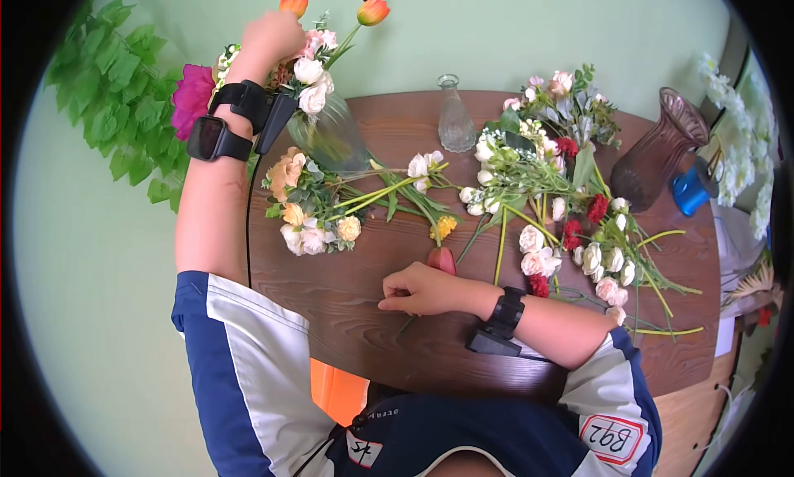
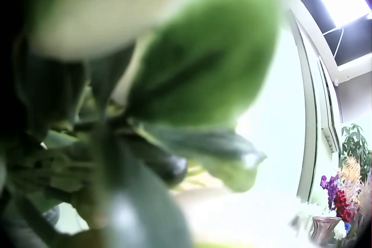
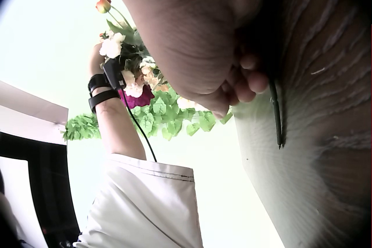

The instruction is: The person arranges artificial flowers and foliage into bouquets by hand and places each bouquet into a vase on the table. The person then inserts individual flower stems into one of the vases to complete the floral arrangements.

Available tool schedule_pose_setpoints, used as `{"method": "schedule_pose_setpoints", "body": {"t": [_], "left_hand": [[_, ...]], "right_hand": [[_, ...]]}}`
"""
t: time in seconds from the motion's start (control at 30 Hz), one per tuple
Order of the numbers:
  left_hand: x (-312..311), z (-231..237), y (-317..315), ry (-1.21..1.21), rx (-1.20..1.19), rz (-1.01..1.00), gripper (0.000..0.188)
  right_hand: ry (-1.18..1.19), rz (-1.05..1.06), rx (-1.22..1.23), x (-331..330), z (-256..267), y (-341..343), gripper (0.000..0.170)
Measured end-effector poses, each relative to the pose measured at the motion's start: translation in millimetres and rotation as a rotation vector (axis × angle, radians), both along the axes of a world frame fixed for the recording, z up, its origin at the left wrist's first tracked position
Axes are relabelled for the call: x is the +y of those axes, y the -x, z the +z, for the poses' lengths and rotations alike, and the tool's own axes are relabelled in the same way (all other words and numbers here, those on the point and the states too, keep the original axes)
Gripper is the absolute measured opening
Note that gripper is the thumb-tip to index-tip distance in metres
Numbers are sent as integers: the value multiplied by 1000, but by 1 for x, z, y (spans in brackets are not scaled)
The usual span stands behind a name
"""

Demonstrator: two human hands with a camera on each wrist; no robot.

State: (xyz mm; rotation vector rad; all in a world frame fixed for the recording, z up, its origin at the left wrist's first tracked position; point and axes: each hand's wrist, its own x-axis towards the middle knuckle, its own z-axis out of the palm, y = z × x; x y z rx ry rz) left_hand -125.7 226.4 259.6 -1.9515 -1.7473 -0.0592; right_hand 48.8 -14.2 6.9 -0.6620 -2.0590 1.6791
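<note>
The right hand [image 1: 423, 290] pinches a red tulip [image 1: 442, 260] while the left hand [image 1: 275, 40], grasp hidden, seemingly steadies the glass vase [image 1: 341, 138]'s bouquet [image 1: 313, 95].

The person's left hand [image 1: 277, 43], fingers mostly hidden, is outstretched ahead and left of the right hand [image 1: 426, 288], whose fingers are curled.

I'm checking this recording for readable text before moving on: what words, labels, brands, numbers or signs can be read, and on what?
"B92", handwritten, on the label on the right sleeve; middle character uncertain.
Chest tag: marks too unclear to read.
Shirt print: upside down, too small to read surely.
Watch: dark screen, no text seen.
</note>
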Motion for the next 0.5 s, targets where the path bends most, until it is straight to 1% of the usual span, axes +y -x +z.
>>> {"method": "schedule_pose_setpoints", "body": {"t": [0.07, 0.1, 0.17, 0.2, 0.27, 0.3, 0.37, 0.4, 0.47, 0.5], "left_hand": [[-1, -1, 0, -41, -52, -36, 29], [-3, 0, -2, -43, -53, -37, 29], [-10, -2, -9, -125, -82, -11, 29], [-17, -1, -16, -126, -81, -12, 29], [-30, 1, -32, -221, -34, -32, 29], [-32, 0, -40, -220, -33, -34, 29], [-34, -6, -55, -285, 78, -206, 28], [-32, -11, -60, -282, 76, -205, 28], [-22, -25, -65, -200, -17, -385, 27], [-14, -30, -64, -201, -20, -383, 27]], "right_hand": [[-34, -2, 23, 0, -2, 0, 26], [-36, -4, 22, 0, -2, 0, 26], [-47, -11, 34, 0, -3, 1, 26], [-48, -12, 36, 0, -3, 1, 26], [-30, -9, 35, 0, -3, 1, 26], [-29, -11, 37, 0, -3, 1, 26], [-4, -4, 35, -1, -4, 1, 26], [-1, -3, 34, -1, -4, 1, 26], [36, -11, 20, -2, -4, 1, 26], [36, -9, 17, -2, -4, 1, 26]]}}
